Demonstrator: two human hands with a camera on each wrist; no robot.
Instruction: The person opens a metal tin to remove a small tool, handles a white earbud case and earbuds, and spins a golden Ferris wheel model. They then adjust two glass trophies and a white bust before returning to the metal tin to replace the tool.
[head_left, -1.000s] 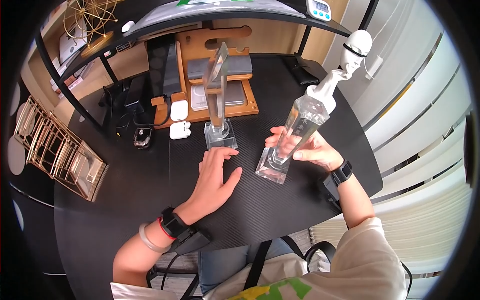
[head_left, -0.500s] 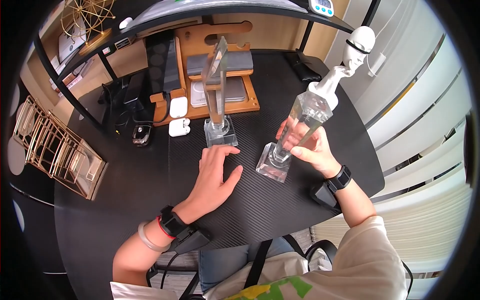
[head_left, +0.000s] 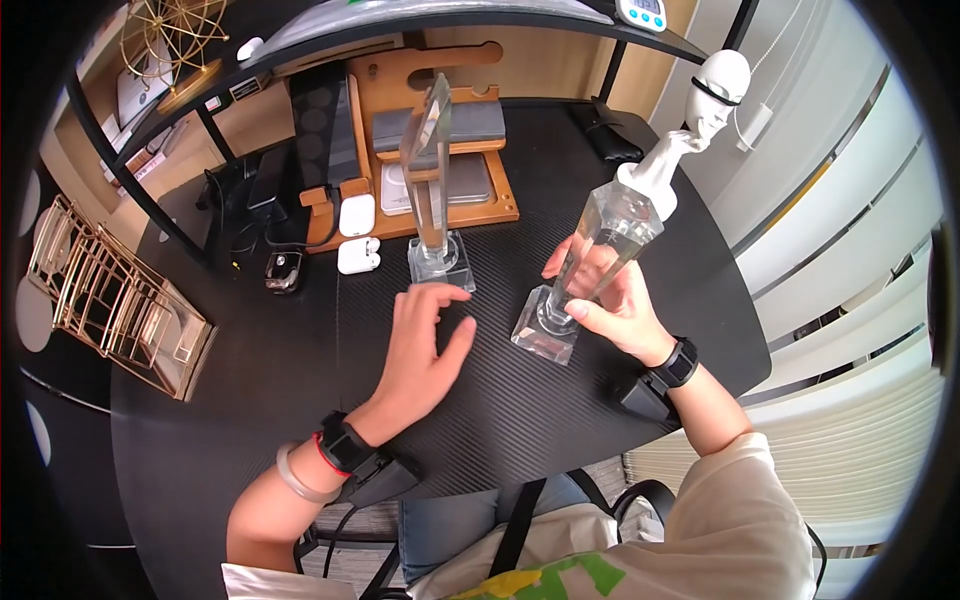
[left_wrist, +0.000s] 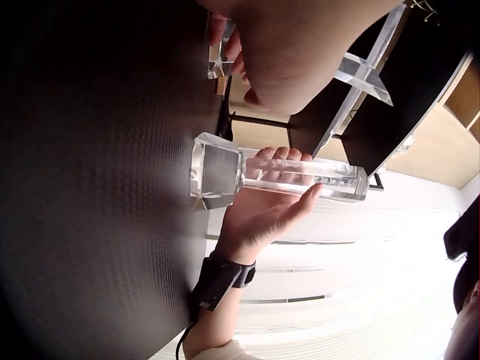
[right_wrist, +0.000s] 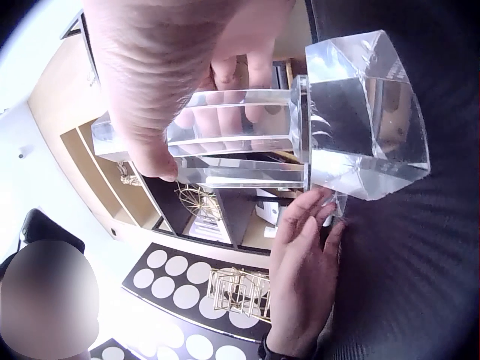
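Observation:
A clear crystal trophy with a faceted column and a block base stands on the black desk at the right. My right hand grips its column just above the base, thumb on the near side and fingers behind, seen through the crystal. In the left wrist view, engraved characters show on this trophy. A second crystal trophy, flat and slanted at the top, stands upright left of it. My left hand lies relaxed in front, fingertips right at that trophy's base, thumb apart, holding nothing.
Behind the second trophy is a wooden organizer with a grey case. White earbud cases and a watch lie at its left. A gold wire rack stands far left. A white figurine rises behind the right trophy.
My right hand has shifted its hold on the trophy's column, its thumb now lower and further left. My left hand has drawn slightly left. Both trophies stay in place.

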